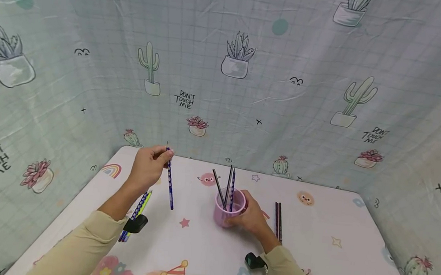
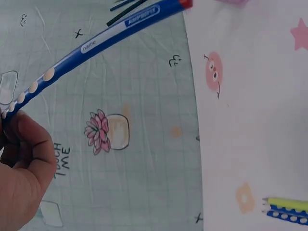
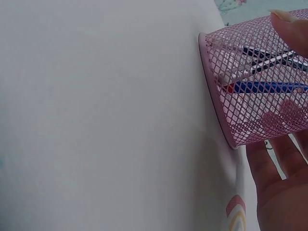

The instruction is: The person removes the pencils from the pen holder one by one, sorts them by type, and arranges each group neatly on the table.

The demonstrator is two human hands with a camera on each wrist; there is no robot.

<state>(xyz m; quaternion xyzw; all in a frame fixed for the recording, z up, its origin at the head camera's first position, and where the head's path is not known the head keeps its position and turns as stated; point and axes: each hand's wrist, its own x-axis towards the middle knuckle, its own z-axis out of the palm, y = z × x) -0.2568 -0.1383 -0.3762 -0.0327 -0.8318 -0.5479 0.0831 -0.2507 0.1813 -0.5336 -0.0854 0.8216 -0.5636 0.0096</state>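
My left hand (image 1: 150,166) pinches a blue pencil (image 1: 170,181) with white dots near its upper tip. In the left wrist view, that blue pencil (image 2: 96,45) slants up to a red end, with a "name" strip on its side. My right hand (image 1: 250,215) holds a pink mesh cup (image 1: 222,217) around its right side. Inside the cup stand a blue pencil (image 1: 233,187) and two dark pencils (image 1: 219,186). Through the mesh in the right wrist view, a blue pencil (image 3: 269,87) with a red end shows, and the cup's base is at the white tabletop.
Left of the cup, several blue dotted pencils and a yellow-green one (image 1: 145,203) lie together, partly behind the left wrist camera. Two dark pencils (image 1: 278,220) lie right of the right hand. Patterned cloth (image 1: 231,112) walls stand behind and beside the white table (image 1: 314,235).
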